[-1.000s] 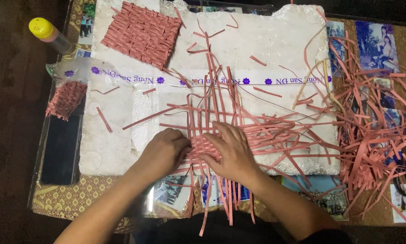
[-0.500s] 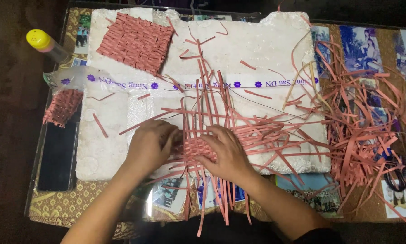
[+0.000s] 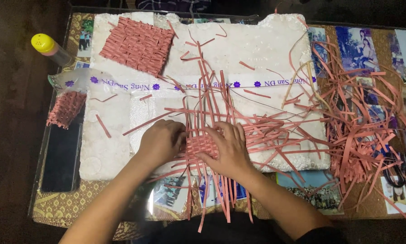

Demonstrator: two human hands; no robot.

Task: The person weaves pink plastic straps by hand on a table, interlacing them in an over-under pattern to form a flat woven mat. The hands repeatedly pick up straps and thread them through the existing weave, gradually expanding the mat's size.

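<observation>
Dark room, glass-topped desk carrying white foam board. Left hand flat, fingers pressing left edge of woven patch; right hand spread open on its right side. Patch lies between both hands, touching each. Loose pink strips run mostly away from person; others fan rightward.

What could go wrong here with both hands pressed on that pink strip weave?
The left hand and right hand press on the half-woven patch, whose loose strip ends fan out unanchored, so some may slip out. The pile of cut strips lies close on the right and could tangle with them. The bottle stands near the table's corner, easily knocked.
</observation>
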